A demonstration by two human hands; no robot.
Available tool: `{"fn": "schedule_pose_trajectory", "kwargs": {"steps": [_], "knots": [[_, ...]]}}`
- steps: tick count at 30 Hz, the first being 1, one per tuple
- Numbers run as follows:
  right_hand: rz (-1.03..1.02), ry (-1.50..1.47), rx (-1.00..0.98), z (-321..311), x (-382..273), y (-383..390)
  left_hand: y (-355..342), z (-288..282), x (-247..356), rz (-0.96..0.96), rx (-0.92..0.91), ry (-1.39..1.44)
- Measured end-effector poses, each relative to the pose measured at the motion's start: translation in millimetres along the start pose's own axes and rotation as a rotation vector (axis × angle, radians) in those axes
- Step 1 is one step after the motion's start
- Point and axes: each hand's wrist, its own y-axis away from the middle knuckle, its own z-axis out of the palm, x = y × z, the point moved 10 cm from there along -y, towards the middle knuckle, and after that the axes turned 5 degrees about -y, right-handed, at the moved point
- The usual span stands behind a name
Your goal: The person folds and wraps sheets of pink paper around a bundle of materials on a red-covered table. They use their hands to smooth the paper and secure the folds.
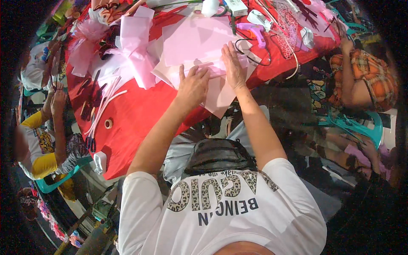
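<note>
Sheets of pink wrapping paper (191, 40) lie overlapped before me on the red-covered table. Along their near edge runs a folded strip. My left hand (194, 85) rests on that strip with its fingers spread and slightly bent. Flat against the strip's right part lies my right hand (233, 68), its fingers stretched out and pointing away from me. Both hands press on the paper and neither grips anything. Paler pink paper (219, 100) sticks out beneath them, past the table's near edge.
A purple glue gun (256, 34) with a black cord lies right of the paper. Left are a pink wrapped bundle (137, 46), pale stems (106, 102), a tape roll (108, 123) and scissors (90, 143). People sit at both sides, one in an orange plaid shirt (365, 76).
</note>
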Motion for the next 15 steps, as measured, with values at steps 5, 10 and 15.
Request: {"fn": "schedule_pose_trajectory", "kwargs": {"steps": [5, 10, 15], "knots": [[-0.019, 0.114, -0.019, 1, -2, -1, 0, 1, 0, -0.001, 0.005, 0.003], [0.125, -0.219, 0.172, -6, 1, -1, 1, 2, 0, 0.0, 0.019, -0.008], [-0.094, -0.283, 0.003, 39, -47, 1, 2, 5, 0, -0.024, -0.072, 0.016]]}}
